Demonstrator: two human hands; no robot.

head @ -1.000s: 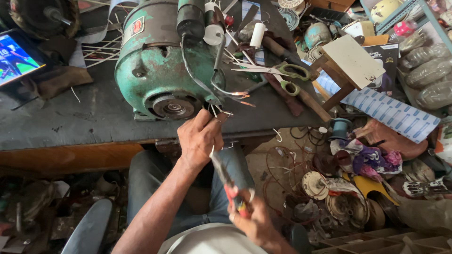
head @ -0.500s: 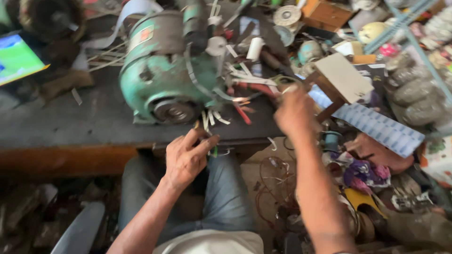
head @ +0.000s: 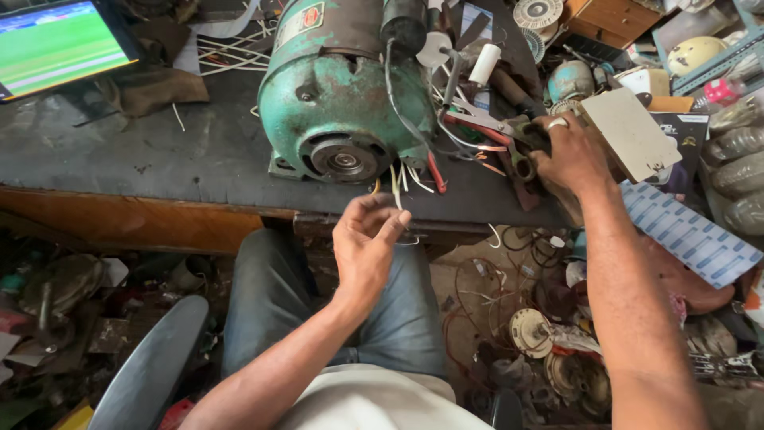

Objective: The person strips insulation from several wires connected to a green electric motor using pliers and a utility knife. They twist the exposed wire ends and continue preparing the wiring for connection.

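Now left hand (head: 368,243) pinching motor wire (head: 395,188), right hand (head: 569,155) on scissors (head: 509,135)

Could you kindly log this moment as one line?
left hand: pinching motor wire | right hand: on scissors | green motor: on workbench

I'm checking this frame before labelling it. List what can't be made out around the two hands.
- Head view: what the right hand grips by the scissors is covered by its own fingers.
- Where the thin wire pinched by the left hand joins the green motor is lost among other leads.
- The screen is cut off by the frame's top-left edge.
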